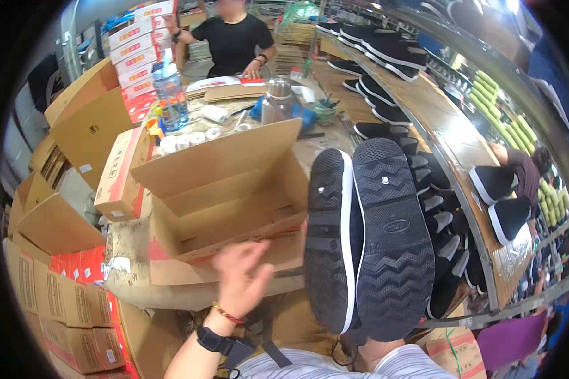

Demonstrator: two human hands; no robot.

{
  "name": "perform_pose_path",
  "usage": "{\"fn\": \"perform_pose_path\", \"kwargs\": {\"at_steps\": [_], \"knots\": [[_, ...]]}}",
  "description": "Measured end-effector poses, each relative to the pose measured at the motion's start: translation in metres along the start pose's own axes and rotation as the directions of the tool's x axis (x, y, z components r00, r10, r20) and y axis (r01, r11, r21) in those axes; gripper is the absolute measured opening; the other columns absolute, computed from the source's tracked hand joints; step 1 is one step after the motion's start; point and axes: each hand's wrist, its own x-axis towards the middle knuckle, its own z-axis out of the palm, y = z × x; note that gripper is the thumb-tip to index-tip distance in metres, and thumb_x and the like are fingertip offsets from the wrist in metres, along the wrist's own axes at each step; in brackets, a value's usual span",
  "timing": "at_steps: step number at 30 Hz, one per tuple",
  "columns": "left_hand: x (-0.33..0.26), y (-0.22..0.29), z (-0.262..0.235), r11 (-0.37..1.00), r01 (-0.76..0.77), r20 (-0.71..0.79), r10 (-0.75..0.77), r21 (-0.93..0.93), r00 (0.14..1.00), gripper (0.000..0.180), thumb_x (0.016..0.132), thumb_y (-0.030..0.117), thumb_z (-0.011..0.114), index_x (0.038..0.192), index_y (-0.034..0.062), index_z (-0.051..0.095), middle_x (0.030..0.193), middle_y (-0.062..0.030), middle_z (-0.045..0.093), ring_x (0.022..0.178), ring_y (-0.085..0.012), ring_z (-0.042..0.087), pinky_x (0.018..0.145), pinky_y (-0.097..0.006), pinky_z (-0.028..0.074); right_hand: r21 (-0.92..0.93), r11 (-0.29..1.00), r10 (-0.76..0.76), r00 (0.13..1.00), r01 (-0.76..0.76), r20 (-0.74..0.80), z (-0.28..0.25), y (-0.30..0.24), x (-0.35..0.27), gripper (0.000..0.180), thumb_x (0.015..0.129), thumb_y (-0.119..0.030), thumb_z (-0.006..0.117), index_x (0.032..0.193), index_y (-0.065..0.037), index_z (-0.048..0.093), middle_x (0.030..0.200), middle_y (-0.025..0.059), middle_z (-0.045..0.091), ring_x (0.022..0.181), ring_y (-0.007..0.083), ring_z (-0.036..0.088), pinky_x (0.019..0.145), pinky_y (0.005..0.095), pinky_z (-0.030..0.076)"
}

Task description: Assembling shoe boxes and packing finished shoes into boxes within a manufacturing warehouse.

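Observation:
My left hand (243,275) is open, its fingers spread and slightly blurred, just in front of an open cardboard box (218,174). Nothing is in that hand. The box stands on the worktable with its flap raised, and the part of its inside that shows holds nothing. To the right, a pair of black slip-on shoes (392,234) with white sole edges is held up, black treaded soles facing me. My right forearm reaches up to their lower end; the right hand (370,347) is mostly hidden behind the shoes it grips.
A water bottle (169,95), a steel flask (278,104) and tape rolls (189,139) stand behind the box. A closed carton (123,170) sits left. Shelves of black shoes (474,221) line the right. Across the table works a person in black (234,44). Stacked cartons (63,297) fill the lower left.

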Motion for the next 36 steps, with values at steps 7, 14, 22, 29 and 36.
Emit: {"fn": "perform_pose_path", "kwargs": {"at_steps": [7,14,22,29,36], "knots": [[0.043,0.033,-0.047,0.921,-0.123,-0.242,0.033,-0.369,0.970,0.043,0.081,0.003,0.069,0.122,0.0010,0.057,0.110,-0.0112,0.064,0.102,-0.0211,0.061,0.092,-0.033,0.046,0.190,0.859,0.408,0.860,-0.475,0.306,0.039,-0.011,0.045,0.030,0.096,-0.028,0.054,0.114,-0.003,0.055,0.111,0.0110,0.061,0.084,0.0212,0.064,0.078,0.0344,0.053],[0.037,-0.056,-0.059,0.844,-0.289,0.053,0.298,0.452,0.953,0.024,0.073,0.012,0.068,0.097,0.0122,0.069,0.096,-0.0075,0.065,0.085,-0.0269,0.062,0.074,-0.038,0.053,0.139,0.977,0.111,0.943,-0.162,0.315,0.077,0.006,0.067,0.020,0.092,-0.014,0.058,0.108,-0.002,0.055,0.093,0.0086,0.063,0.079,0.0216,0.063,0.069,0.0309,0.053],[0.039,-0.038,-0.087,0.715,-0.530,0.081,0.560,0.455,0.825,0.010,0.071,0.006,0.065,0.078,0.0112,0.069,0.080,-0.0028,0.065,0.073,-0.0199,0.064,0.067,-0.031,0.054,-0.210,-0.028,-0.070,0.207,0.977,0.976,0.130,0.041,0.128,0.003,0.078,-0.003,0.066,0.080,-0.004,0.065,0.092,0.0127,0.065,0.088,0.0307,0.062,0.079,0.0395,0.051],[0.057,-0.128,-0.134,0.959,0.238,-0.443,-0.283,-0.156,0.851,0.095,0.071,0.012,0.077,0.148,0.0118,0.021,0.122,-0.0135,0.048,0.110,-0.0213,0.048,0.089,-0.035,0.045,-0.774,0.181,-0.227,0.792,0.606,0.567,0.057,0.031,0.204,0.015,0.086,-0.011,0.059,0.097,-0.003,0.064,0.100,0.0164,0.064,0.095,0.0294,0.062,0.083,0.0381,0.048],[0.050,-0.128,-0.096,0.977,0.189,-0.446,-0.127,0.097,0.886,0.083,0.069,-0.001,0.075,0.138,0.0021,0.029,0.131,-0.0179,0.046,0.118,-0.0298,0.051,0.100,-0.036,0.042,-0.878,0.192,0.086,0.883,0.439,0.461,0.071,0.063,0.170,0.034,0.088,-0.008,0.056,0.122,-0.009,0.056,0.098,0.0089,0.064,0.089,0.0198,0.061,0.076,0.0340,0.049]]}}
